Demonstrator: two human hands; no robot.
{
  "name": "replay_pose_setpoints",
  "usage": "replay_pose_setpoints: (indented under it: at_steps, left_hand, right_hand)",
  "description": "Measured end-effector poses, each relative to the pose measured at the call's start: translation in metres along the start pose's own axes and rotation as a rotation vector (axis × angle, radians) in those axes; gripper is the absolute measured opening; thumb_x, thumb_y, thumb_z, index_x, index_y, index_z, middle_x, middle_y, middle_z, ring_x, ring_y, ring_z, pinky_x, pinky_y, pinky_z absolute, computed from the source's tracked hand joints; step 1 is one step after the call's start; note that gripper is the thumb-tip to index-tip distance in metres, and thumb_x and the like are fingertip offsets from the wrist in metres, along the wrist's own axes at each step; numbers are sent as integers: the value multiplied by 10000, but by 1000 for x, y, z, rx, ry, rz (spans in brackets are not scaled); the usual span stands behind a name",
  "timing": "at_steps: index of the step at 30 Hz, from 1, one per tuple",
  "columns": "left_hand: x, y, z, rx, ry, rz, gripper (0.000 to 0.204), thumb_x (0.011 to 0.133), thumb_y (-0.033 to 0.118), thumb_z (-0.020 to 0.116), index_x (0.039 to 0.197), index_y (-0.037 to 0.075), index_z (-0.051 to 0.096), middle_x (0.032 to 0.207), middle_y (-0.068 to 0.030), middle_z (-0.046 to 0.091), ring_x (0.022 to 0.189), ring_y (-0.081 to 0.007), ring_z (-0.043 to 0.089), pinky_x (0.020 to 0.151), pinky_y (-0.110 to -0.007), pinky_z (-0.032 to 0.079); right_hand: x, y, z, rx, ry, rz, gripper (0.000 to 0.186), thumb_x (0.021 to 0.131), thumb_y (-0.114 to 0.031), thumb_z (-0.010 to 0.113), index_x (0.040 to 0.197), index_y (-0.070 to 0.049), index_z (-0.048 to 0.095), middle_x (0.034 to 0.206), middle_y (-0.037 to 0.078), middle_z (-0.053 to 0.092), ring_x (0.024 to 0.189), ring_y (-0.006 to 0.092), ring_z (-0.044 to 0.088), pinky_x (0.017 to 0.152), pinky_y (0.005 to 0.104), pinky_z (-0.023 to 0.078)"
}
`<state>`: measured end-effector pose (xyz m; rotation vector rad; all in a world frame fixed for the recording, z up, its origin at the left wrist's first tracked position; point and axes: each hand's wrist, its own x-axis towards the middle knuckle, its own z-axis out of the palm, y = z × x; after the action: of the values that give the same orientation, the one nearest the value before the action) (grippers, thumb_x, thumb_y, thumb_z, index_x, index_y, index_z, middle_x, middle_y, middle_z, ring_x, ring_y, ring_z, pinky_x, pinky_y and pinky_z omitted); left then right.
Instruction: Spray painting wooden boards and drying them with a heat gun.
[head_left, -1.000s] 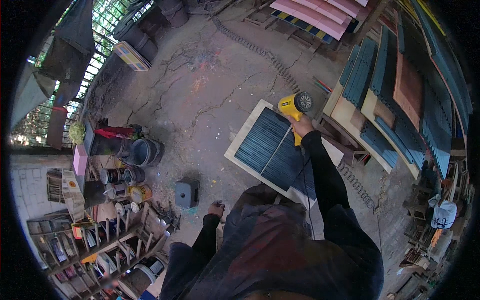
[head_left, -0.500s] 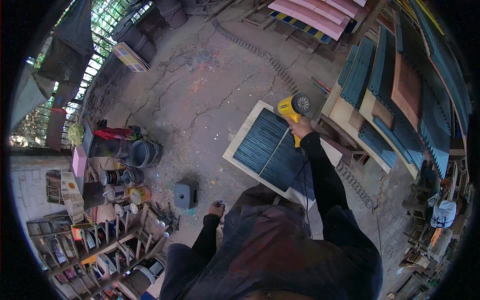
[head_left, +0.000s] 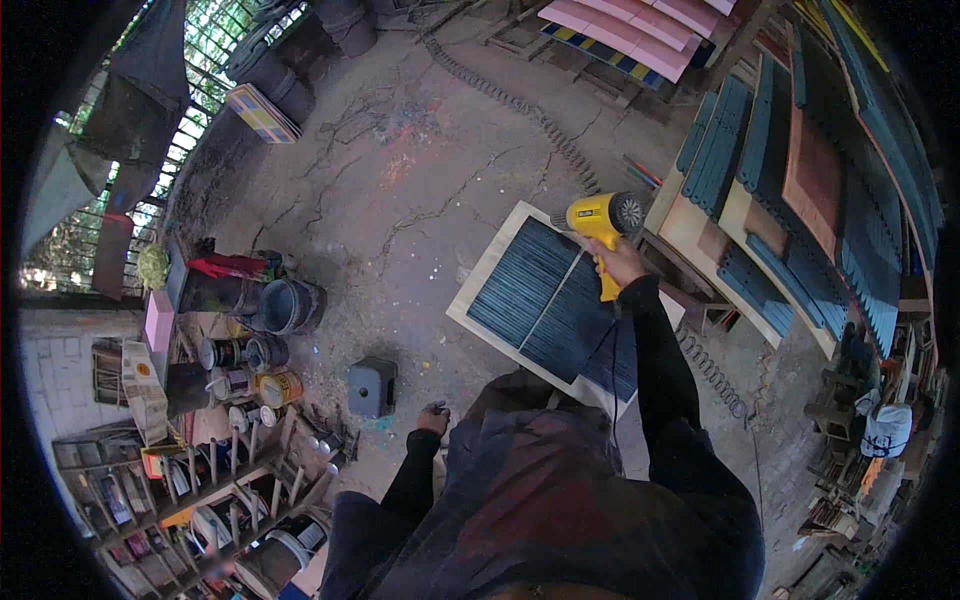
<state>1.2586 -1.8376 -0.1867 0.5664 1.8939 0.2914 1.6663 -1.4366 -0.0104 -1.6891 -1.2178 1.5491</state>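
Observation:
My right hand [head_left: 622, 262] is wrapped round the handle of a yellow heat gun [head_left: 592, 213]. Its nozzle points left, above the upper right part of a panel [head_left: 483, 246] with a pale border. Dark blue, finely streaked strips [head_left: 520, 280] cover the panel's face, and a thin pale line divides them. From the handle a dark cord [head_left: 615, 385] hangs down across the panel toward my body. My left hand [head_left: 433, 418] is low beside my left leg, away from the panel, its fingers curled; what they hold, if anything, is hidden.
A dark grey box [head_left: 372, 387] sits on the floor left of my left hand. Paint cans [head_left: 280, 388] and a bucket [head_left: 290, 305] stand farther left. Dark-striped boards [head_left: 720, 150] lean at the right. A coiled hose [head_left: 500, 95] crosses the floor.
My right hand has shifted the heat gun a little to the right and slightly down over the panel. The left hand stays in about the same place.

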Motion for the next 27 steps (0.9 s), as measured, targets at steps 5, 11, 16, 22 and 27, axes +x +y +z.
replay_pose_setpoints:
  at_steps: [5,11,16,22,27]
  left_hand:
    - [11,-20,7,87,63,67,342,842,225,684,1146,76,647,881,-127,714,851,-278,684,783,-366,532]
    - [5,4,6,28,9,68,338,846,222,688,1143,68,643,878,-113,714,807,-220,684,742,-344,533]
    - [-13,39,13,-19,11,120,330,857,186,658,1145,28,634,868,-105,714,740,-173,673,698,-319,531]
    - [-34,37,33,-18,62,119,345,850,171,645,1155,12,627,855,-104,715,736,-177,675,692,-319,533]
    - [-64,5,62,-68,63,-9,365,845,181,643,1164,6,627,909,-126,716,796,-205,685,725,-321,539]
  right_hand:
    - [-40,-18,-28,-72,6,5,248,927,-266,644,1040,-48,614,710,6,556,554,94,549,513,257,456]
    - [-64,-10,-49,-129,94,38,227,941,-252,628,1018,-38,615,715,13,574,562,107,567,510,268,465]
    - [-76,10,-60,-64,80,-55,257,925,-284,650,959,-30,631,710,19,595,576,118,585,529,276,478]
    - [-97,11,-72,-155,37,-15,243,920,-271,650,956,-31,633,696,20,592,568,125,587,520,281,476]
    - [-120,14,-86,-29,-30,-26,213,918,-240,654,945,-29,642,674,18,578,552,110,568,512,268,462]
